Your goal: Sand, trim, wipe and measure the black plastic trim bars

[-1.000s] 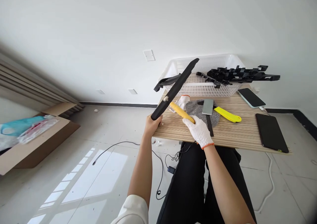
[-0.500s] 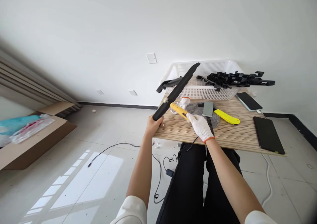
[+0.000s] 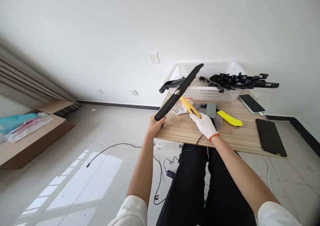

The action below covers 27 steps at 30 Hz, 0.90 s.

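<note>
My bare left hand (image 3: 155, 125) grips the lower end of a long black plastic strip (image 3: 179, 92), held slanting up to the right over the left edge of the wooden table (image 3: 232, 136). My right hand (image 3: 205, 125), in a white knitted glove, is closed on a yellow utility knife (image 3: 190, 107). The knife's tip points up-left at the strip, close to a small pale mark on it.
A white basket (image 3: 207, 91) at the table's back holds black plastic parts (image 3: 240, 80). On the table lie a second yellow knife (image 3: 230, 118), a grey block (image 3: 211, 109) on a grey felt pad, a spare white glove (image 3: 180, 109) and two phones (image 3: 270, 136). A cardboard box (image 3: 30, 137) sits on the floor at left.
My right hand has carried the yellow knife up and to the left along the strip, from low beside it to near the pale mark. The strip has stayed almost still.
</note>
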Tool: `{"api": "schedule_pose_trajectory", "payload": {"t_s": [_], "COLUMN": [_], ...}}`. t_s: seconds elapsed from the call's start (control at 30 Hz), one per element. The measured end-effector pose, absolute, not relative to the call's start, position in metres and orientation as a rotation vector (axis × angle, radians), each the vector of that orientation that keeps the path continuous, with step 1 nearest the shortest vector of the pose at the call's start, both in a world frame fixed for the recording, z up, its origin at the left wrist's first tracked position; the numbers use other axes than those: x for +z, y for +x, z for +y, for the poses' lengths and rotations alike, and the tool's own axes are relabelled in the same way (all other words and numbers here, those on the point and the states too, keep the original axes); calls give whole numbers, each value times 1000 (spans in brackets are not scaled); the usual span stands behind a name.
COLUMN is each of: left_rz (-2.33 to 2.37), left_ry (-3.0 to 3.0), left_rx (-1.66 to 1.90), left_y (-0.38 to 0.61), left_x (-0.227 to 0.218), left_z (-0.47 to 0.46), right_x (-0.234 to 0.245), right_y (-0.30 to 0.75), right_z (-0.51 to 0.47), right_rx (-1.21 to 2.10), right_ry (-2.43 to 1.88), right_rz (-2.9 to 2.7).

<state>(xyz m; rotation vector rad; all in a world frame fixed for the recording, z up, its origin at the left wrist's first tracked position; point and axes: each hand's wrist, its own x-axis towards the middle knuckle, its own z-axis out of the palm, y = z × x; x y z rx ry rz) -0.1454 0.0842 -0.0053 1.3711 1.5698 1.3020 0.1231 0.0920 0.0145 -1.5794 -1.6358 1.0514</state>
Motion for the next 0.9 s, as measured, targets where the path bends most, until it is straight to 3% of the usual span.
{"api": "schedule_pose_trajectory", "payload": {"t_s": [0.9], "left_rz": [1567], "left_ry": [1405], "left_rx": [1286], "left_y": [-143], "left_x": [-2], "left_z": [81], "right_x": [12], "right_y": [128], "right_z": [110], "right_rx": [1154], "right_ry": [-1489], "right_rz": [-1455]}}
